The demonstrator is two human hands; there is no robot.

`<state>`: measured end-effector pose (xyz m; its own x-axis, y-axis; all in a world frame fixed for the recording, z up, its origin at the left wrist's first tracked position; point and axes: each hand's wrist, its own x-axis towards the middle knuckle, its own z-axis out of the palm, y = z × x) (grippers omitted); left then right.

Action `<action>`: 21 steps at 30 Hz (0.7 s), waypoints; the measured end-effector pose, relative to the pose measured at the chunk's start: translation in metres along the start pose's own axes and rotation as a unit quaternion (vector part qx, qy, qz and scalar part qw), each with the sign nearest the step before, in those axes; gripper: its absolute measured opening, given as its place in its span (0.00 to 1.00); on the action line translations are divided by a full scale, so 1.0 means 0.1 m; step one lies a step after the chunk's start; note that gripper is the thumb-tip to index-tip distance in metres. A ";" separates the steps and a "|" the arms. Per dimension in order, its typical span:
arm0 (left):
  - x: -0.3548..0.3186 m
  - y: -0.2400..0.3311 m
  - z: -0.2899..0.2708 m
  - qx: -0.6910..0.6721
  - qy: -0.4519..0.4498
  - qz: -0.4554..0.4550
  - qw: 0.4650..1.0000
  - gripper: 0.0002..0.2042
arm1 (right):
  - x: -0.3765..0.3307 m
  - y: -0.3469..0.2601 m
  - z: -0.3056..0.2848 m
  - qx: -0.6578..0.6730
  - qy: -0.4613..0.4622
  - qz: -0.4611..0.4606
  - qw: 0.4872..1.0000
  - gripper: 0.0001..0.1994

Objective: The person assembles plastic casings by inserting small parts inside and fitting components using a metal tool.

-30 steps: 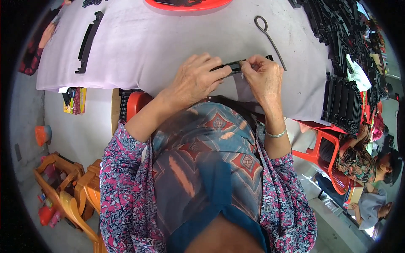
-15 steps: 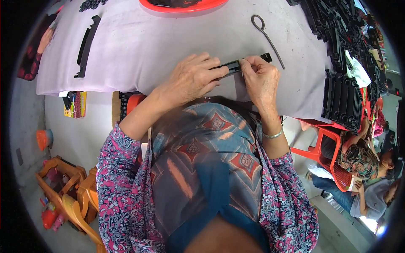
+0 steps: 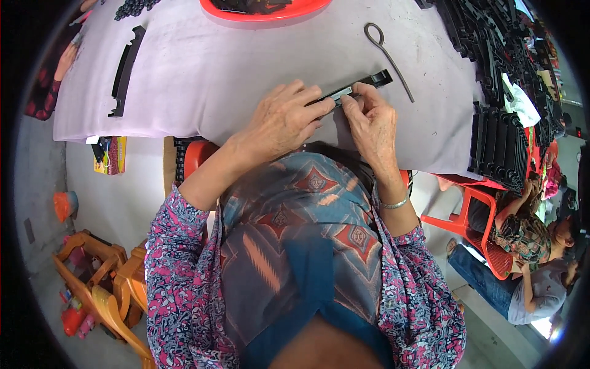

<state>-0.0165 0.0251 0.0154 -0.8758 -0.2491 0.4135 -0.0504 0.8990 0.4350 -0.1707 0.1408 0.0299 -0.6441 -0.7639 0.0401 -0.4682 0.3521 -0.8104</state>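
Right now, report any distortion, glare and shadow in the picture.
Head view: black fisheye border at the corners; seated co-worker at right tipped sideways; white glare low on the right, beside the grey shirt; soft shadow on the tablecloth between the left hand and right hand; pale patch on the black strip, perhaps a reflection.

Workshop-like room | stacked black parts [image 3: 499,144] | red tray [image 3: 264,17] of dark pieces [image 3: 252,5] | cloth-covered worktable [image 3: 246,55]

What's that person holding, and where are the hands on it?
A slim black strip. The left hand holds it toward its left end; the right hand touches it partway along, but whether it grips is unclear.
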 end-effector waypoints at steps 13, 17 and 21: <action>0.15 0.18 0.08 -0.023 -0.012 -0.073 0.997 0.21 | 0.04 0.05 -0.05 0.022 -0.022 -0.006 1.000 0.14; 0.15 0.23 0.10 0.021 0.001 -0.075 0.997 0.20 | 0.12 0.13 -0.17 0.016 -0.007 -0.019 1.000 0.12; 0.16 0.25 0.10 0.038 -0.002 -0.065 0.997 0.19 | 0.44 0.17 -0.45 -0.017 0.086 -0.052 0.995 0.13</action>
<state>-0.0361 0.0466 0.0250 -0.8618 -0.3637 0.3537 -0.1999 0.8842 0.4222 -0.2342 0.1373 0.0441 -0.6829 -0.6951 0.2249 -0.5567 0.2958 -0.7763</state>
